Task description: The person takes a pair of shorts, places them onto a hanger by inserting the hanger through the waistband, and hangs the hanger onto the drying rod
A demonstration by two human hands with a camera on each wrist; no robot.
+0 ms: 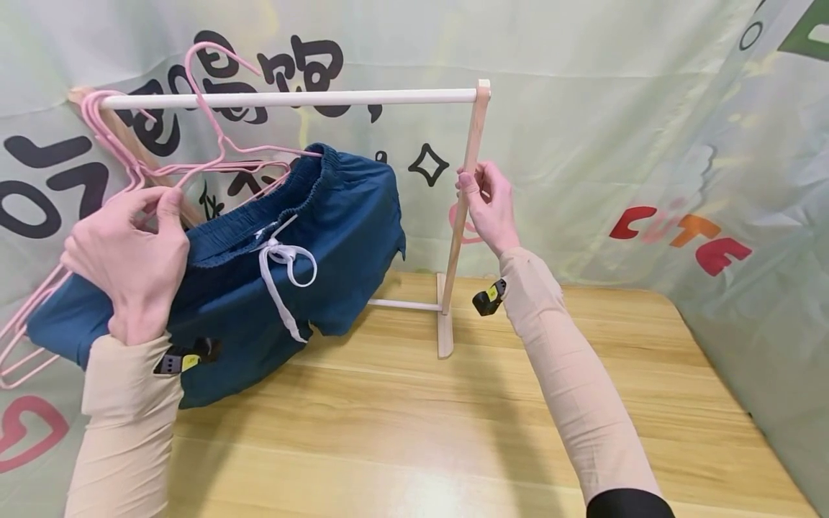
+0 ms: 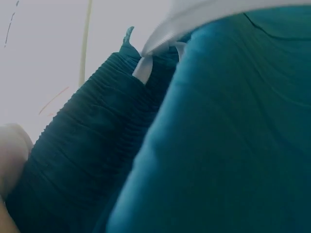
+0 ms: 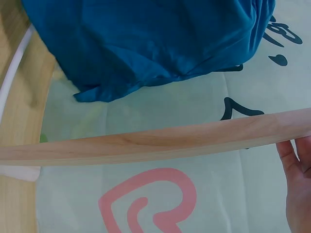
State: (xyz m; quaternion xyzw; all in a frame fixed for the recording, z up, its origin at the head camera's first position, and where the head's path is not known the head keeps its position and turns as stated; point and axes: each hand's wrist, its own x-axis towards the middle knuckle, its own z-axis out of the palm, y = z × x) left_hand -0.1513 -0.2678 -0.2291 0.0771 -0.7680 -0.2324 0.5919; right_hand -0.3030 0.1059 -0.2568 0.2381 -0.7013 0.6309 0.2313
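Observation:
My left hand (image 1: 132,252) is curled with thumb and forefinger together where a pink clothes hanger (image 1: 222,140) meets the waistband of blue shorts (image 1: 350,223); the fingertips' exact hold is hidden. In the left wrist view, part of the hand borders the gathered waistband. The hanger's right arm reaches into the waistband, and its hook stands around the height of the white rod (image 1: 363,97). A white drawstring (image 1: 281,255) is tied in a bow on the shorts. My right hand (image 1: 492,205) pinches the wooden upright (image 1: 461,216) of the clothes rack.
Several other pink hangers (image 1: 106,133) hang at the rack's left end. The rack's foot (image 1: 444,338) stands on a wooden table (image 1: 401,424). A printed curtain (image 1: 583,144) hangs behind the table and along its right side.

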